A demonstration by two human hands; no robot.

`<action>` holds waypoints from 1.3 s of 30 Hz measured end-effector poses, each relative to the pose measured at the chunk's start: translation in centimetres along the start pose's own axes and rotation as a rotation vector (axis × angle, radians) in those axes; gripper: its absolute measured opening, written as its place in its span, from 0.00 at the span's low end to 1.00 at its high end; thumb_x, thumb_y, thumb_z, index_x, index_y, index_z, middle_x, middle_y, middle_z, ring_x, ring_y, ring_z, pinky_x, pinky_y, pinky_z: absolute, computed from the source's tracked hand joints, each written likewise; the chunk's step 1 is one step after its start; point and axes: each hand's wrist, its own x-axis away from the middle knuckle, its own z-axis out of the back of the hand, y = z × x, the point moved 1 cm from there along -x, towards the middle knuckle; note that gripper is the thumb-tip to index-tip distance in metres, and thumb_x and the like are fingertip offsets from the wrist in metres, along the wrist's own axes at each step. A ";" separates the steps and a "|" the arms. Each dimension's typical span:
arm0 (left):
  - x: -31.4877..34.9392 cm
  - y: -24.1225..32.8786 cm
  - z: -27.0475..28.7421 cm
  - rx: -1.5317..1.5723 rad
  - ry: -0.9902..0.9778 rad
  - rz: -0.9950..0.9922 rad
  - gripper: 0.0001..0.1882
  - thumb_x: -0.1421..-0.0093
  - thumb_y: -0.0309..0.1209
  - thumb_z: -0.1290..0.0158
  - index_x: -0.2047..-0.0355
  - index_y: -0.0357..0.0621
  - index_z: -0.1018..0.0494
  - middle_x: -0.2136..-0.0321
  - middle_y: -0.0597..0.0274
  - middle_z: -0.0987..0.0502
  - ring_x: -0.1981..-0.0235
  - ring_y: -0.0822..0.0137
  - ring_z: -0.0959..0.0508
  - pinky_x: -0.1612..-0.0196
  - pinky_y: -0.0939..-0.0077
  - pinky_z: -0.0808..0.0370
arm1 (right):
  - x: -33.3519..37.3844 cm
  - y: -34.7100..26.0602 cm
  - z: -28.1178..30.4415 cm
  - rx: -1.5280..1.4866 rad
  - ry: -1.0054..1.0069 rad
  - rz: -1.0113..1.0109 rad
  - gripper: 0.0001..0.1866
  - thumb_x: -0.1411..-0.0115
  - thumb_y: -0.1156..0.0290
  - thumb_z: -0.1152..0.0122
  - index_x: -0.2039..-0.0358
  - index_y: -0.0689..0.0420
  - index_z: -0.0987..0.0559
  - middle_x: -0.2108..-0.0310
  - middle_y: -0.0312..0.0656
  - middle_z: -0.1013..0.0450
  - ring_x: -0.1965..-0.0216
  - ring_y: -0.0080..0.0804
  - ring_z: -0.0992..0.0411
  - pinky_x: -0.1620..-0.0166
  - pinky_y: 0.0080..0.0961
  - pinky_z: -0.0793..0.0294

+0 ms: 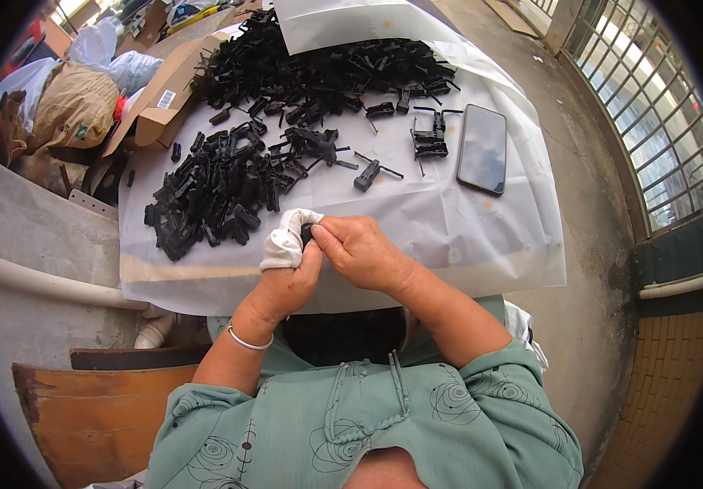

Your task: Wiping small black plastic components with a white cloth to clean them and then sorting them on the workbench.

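One small black piece [307, 234] between the fingers [332, 243]

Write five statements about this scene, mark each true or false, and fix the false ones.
1. White cloth is at the fingers of the left hand. True.
2. The phone lies toward the left side of the table. False: the phone lies toward the right side.
3. A bracelet circles the left wrist. True.
4. The two hands are wide apart. False: the right hand meets the left, with a small dark piece showing between them.
5. Heaped black pieces lie on a whitish sheet. True.
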 end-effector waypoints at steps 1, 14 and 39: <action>0.0 0.3 0.2 -0.029 -0.007 0.034 0.14 0.48 0.20 0.58 0.60 0.34 0.34 0.66 0.51 0.30 0.64 0.62 0.29 0.57 0.75 0.32 | -0.2 0.6 0.5 0.159 0.007 0.078 0.12 0.42 0.69 0.50 0.79 0.62 0.33 0.81 0.50 0.34 0.80 0.48 0.35 0.76 0.35 0.37; -1.0 -1.4 1.0 -0.331 0.200 -0.275 0.26 0.52 0.22 0.44 0.51 0.37 0.34 0.52 0.50 0.33 0.56 0.59 0.30 0.56 0.73 0.31 | -0.6 1.7 4.7 0.519 0.355 -0.046 0.07 0.47 0.70 0.45 0.76 0.61 0.29 0.83 0.41 0.32 0.83 0.31 0.35 0.78 0.29 0.36; -0.7 -0.9 -1.1 0.523 0.056 0.179 0.16 0.41 0.22 0.54 0.51 0.35 0.36 0.62 0.63 0.28 0.66 0.77 0.30 0.61 0.84 0.30 | 1.3 -1.2 1.1 0.196 0.090 0.444 0.08 0.51 0.75 0.38 0.76 0.60 0.30 0.82 0.39 0.35 0.84 0.27 0.36 0.80 0.23 0.37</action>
